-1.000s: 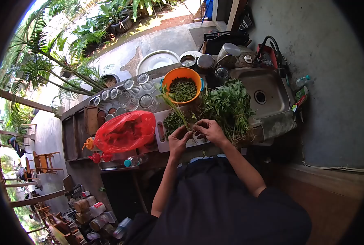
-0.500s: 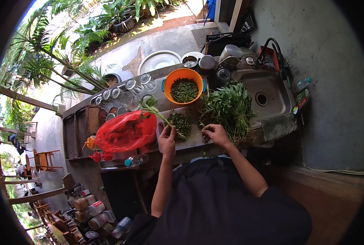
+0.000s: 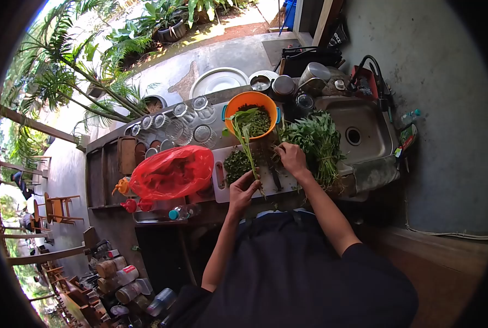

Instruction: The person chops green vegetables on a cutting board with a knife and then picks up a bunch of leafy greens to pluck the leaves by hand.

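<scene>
My left hand [image 3: 244,192] is closed on the lower end of a leafy green stem [image 3: 247,147], which stands up across the cutting board [image 3: 220,183]. My right hand [image 3: 292,158] has its fingers pinched together beside the large bunch of greens [image 3: 315,139]; what they hold, if anything, is too small to make out. A knife [image 3: 276,176] lies on the board between my hands. Left of the stem is a heap of chopped greens [image 3: 235,165]. Behind the board, an orange colander [image 3: 234,104] holds more chopped greens.
A red plastic bag [image 3: 173,172] lies left of the board, with upturned glasses [image 3: 204,134] behind it. At the right are a metal sink [image 3: 378,123] and a cloth [image 3: 376,174]. A bottle with a teal cap [image 3: 184,212] lies at the front edge.
My left hand has moved right and slightly down, and the stem has swung more upright. My right hand has moved up towards the bunch. The knife now shows between my hands.
</scene>
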Tool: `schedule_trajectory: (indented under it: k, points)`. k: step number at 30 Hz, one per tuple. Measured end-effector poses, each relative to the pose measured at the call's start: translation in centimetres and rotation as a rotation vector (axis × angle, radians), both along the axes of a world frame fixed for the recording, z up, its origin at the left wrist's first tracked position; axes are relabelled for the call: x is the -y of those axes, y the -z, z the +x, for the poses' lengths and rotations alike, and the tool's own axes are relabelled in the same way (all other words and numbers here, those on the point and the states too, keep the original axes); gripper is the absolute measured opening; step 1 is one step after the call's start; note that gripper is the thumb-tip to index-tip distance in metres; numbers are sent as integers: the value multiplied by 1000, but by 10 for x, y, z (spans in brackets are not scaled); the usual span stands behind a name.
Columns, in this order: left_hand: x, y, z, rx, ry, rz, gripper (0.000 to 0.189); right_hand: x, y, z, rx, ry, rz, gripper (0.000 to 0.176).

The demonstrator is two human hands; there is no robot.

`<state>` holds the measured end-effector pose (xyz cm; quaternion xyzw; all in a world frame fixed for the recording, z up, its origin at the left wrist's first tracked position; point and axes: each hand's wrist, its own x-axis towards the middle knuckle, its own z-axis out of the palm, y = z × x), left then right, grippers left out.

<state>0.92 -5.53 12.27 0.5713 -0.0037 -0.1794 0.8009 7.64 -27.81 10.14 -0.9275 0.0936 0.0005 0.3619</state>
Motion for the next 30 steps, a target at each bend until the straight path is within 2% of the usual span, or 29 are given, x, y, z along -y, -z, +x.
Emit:
schedule_trajectory:
  k: [1, 2, 4, 8, 9, 11, 13, 15, 16, 18, 19, 22, 24, 30]
  points:
    - [1, 0, 0, -2, -3, -1, 43, -1, -8, -6, 48, -5, 149, 22]
    - [1, 1, 1, 3, 2, -12, 45, -2, -15, -12, 45, -6, 149, 22]
    - [0, 5, 1, 8, 11, -20, 47, -9, -34, -26, -181, -65, 761, 29]
    - [2, 9, 3, 6, -10, -77, 43, -30, -55, -45, -172, -198, 808, 39]
    - [3, 9, 3, -5, -20, -79, 39, -34, -57, -45, -171, -193, 810, 39]
    - [0, 19, 2, 12, 15, -97, 37, -39, -62, -46, -198, -188, 652, 37]
    - [-3, 21, 2, 32, 43, -114, 35, -40, -51, -42, -191, -211, 719, 33]
    - [-8, 22, -1, -25, 40, -171, 36, -39, -43, -40, -184, -177, 875, 26]
    - [-9, 22, -2, -25, 39, -172, 36, -39, -38, -38, -185, -178, 874, 26]
    - [-12, 24, -5, -93, 40, -187, 39, -38, -32, -33, -78, 2, 880, 26]
    - [-13, 26, -6, -92, 38, -186, 39, -36, -32, -32, -79, -1, 881, 26]
    - [-14, 27, -8, -105, 34, -189, 38, -25, -35, -33, -178, 52, 953, 35]
    - [-13, 22, -8, -15, -6, -47, 40, -22, -39, -37, -170, 38, 928, 35]
    - [-6, 15, -10, -52, -90, 107, 41, -33, -50, -48, -120, 0, 836, 30]
